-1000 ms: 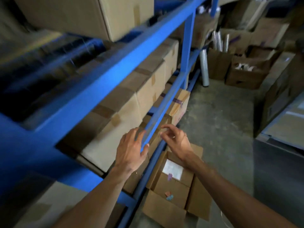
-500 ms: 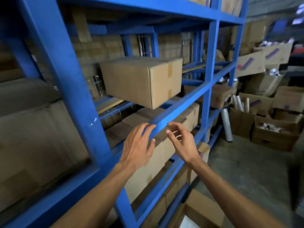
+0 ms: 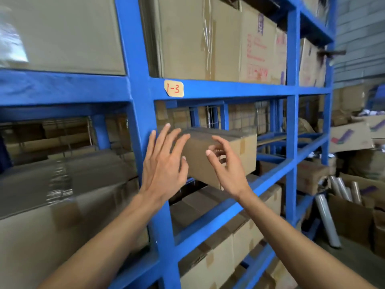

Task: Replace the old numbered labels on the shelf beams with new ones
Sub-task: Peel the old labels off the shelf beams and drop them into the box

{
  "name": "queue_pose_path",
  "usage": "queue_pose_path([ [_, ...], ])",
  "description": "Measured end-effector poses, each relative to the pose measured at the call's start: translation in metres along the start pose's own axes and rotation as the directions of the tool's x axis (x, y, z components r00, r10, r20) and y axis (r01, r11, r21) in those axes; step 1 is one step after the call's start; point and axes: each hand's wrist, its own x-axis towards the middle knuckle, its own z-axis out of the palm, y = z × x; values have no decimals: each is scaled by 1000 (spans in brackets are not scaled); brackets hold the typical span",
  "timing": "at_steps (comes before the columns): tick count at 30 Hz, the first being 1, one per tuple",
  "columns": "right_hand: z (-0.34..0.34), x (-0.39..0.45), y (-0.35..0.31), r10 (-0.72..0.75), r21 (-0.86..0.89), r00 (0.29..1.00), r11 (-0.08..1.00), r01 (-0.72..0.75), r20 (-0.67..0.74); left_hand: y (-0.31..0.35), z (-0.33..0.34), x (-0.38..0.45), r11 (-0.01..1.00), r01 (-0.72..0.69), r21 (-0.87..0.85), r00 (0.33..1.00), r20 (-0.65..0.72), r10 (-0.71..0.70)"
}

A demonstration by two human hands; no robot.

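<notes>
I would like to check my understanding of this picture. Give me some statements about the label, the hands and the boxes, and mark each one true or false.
1. The label on the blue beam reads "1-3" in red. True.
2. The left hand is pinching the label. False: it is raised below the beam with fingers spread, apart from the label.
3. The right hand holds a roll of tape. False: it holds nothing; its fingers are loosely curled.
4. A small cardboard box sits on the shelf behind the hands. True.
5. The label hangs on the vertical post. False: it is on the horizontal beam, right of the post.
</notes>
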Motion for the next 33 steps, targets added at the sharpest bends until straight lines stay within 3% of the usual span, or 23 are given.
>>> queue_pose_path([
  [16, 75, 118, -57, -80, -3, 997, 997, 80, -10, -54, 11, 34, 885, -10, 466, 1000, 18, 2],
  [27, 81, 139, -55, -46, 41, 950, 997, 62, -308, -54, 17, 35, 852, 3, 523, 1000, -7, 1],
  [33, 80, 147, -60, -54, 3, 948, 998, 58, -312, -54, 18, 36, 855, -2, 518, 1000, -9, 8],
])
